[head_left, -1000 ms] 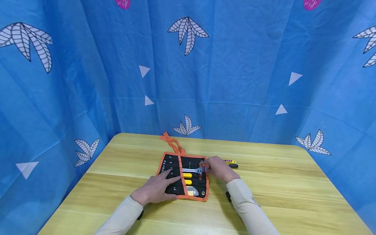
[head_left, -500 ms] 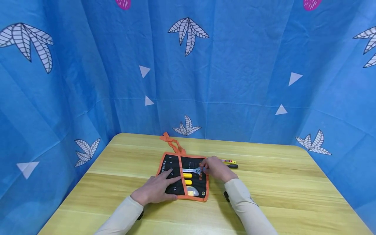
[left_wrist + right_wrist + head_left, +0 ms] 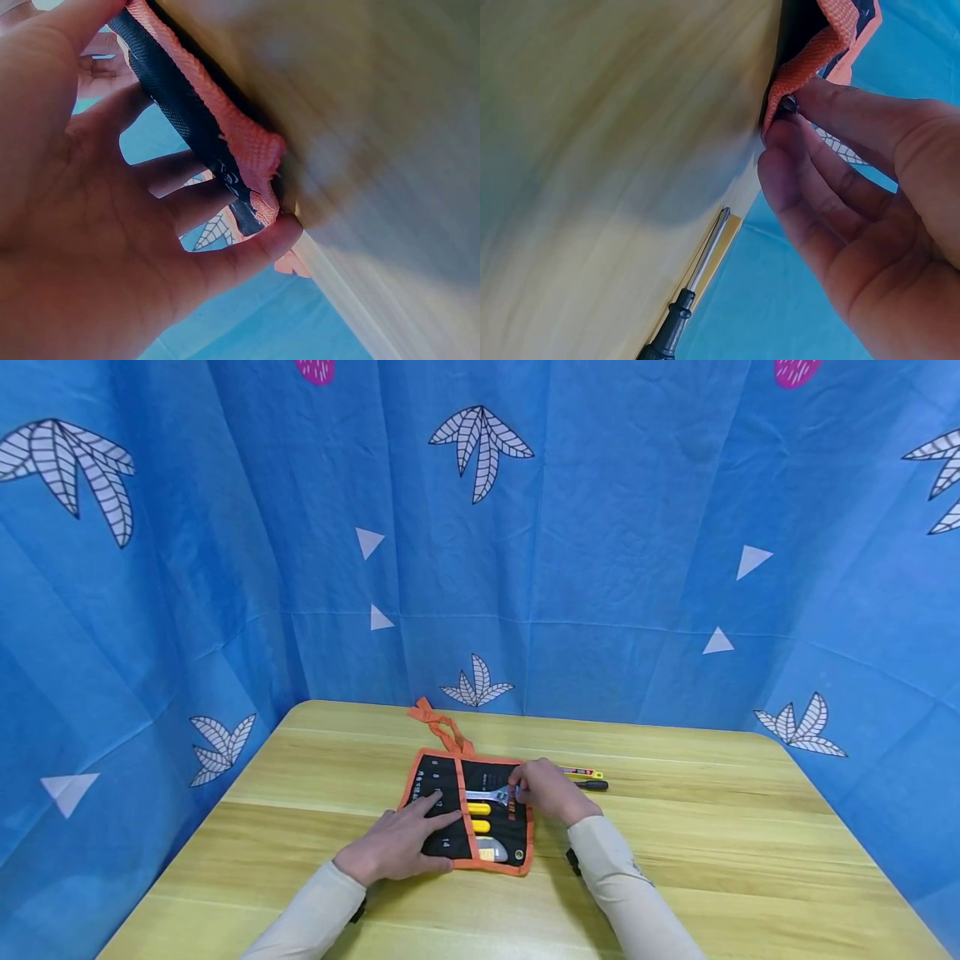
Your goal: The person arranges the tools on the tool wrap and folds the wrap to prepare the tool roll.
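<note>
A black tool roll [image 3: 513, 828] with orange edging lies unrolled on the table. My left hand [image 3: 393, 843] rests on its numbered left part with fingers spread; the left wrist view shows the edge of the roll [image 3: 184, 101] beyond the palm. A silver adjustable wrench [image 3: 489, 795] sits with its handle inside a pocket and its head showing. My right hand [image 3: 551, 792] pinches the wrench's head end between thumb and fingers at the roll's right side. In the right wrist view, the fingers of the right hand [image 3: 870, 195] hide most of that head.
Two yellow handles [image 3: 480, 808] and a grey-and-yellow utility knife [image 3: 491, 849] stick out of the other pockets. Right of the roll lie a black-handled screwdriver [image 3: 594, 785] and a yellow labelled tool [image 3: 583, 772]. An orange tie strap [image 3: 442, 724] trails toward the table's back edge.
My right hand has shifted slightly left, and the wrench with it, sliding a little deeper toward the pocket. The left hand has stayed in place on the roll.
</note>
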{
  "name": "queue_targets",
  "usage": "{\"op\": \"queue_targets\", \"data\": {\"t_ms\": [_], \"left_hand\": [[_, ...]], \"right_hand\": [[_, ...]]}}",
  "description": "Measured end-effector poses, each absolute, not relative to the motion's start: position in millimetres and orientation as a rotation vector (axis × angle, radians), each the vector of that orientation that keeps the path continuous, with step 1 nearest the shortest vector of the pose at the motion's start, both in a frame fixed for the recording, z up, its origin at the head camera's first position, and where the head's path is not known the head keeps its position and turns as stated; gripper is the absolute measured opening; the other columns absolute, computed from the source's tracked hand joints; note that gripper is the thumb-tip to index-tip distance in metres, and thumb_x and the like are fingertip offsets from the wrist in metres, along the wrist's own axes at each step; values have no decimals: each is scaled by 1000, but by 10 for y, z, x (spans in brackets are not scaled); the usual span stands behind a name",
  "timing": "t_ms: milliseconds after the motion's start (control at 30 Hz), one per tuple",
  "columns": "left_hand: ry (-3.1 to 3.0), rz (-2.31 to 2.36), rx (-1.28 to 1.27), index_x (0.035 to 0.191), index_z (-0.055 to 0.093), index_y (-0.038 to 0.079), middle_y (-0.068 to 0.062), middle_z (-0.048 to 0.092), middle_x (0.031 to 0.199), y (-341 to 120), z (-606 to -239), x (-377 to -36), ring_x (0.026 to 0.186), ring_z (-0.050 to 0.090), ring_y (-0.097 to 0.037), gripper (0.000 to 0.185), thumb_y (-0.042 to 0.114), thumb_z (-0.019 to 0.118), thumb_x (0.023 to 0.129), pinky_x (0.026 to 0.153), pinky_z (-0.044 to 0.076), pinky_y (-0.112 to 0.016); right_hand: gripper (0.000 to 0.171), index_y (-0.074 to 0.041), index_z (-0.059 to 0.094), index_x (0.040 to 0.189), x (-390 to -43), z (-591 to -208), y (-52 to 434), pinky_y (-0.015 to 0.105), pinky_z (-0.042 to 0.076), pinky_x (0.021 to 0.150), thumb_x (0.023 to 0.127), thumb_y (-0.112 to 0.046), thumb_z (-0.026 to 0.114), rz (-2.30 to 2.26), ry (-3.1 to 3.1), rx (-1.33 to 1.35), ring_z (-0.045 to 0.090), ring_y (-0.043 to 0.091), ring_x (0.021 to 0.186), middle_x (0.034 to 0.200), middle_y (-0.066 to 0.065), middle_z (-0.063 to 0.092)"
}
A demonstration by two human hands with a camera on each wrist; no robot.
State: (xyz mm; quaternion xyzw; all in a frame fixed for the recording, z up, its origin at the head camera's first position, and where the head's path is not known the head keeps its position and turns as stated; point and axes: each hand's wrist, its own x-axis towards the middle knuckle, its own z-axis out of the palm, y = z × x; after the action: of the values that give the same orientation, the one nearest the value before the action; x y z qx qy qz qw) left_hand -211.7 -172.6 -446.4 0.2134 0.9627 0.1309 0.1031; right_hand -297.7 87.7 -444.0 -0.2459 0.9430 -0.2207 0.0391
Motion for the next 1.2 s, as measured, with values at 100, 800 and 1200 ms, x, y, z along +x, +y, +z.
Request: {"op": "queue_targets", "data": {"t_ms": [100,800,1200], "left_hand": [[2841,386,635,154,49,29,-16,34,164,-1727,-4461,-2114,147,38,-43,76,58,74,88,108,39,-69],[2830,421,627,154,49,29,-15,32,165,-1741,-4463,-2115,149,35,-43,76,57,75,88,109,36,-71],[2830,414,626,154,49,30,-15,33,165,-1735,-4450,-2106,149,35,-42,76,57,74,88,109,37,-69]], "right_hand": [[17,-3,76,108,-2975,-4440,860,34,57,73,93,2,72,-669,2896,-757,59,13,75,92,6,72],[16,-4,77,105,-2952,-4415,793,37,59,74,93,4,70,-685,2884,-797,66,18,81,95,10,74],[14,-8,78,98,-2958,-4410,753,35,54,69,93,3,71,-721,2853,-839,60,16,76,95,10,73]]}}
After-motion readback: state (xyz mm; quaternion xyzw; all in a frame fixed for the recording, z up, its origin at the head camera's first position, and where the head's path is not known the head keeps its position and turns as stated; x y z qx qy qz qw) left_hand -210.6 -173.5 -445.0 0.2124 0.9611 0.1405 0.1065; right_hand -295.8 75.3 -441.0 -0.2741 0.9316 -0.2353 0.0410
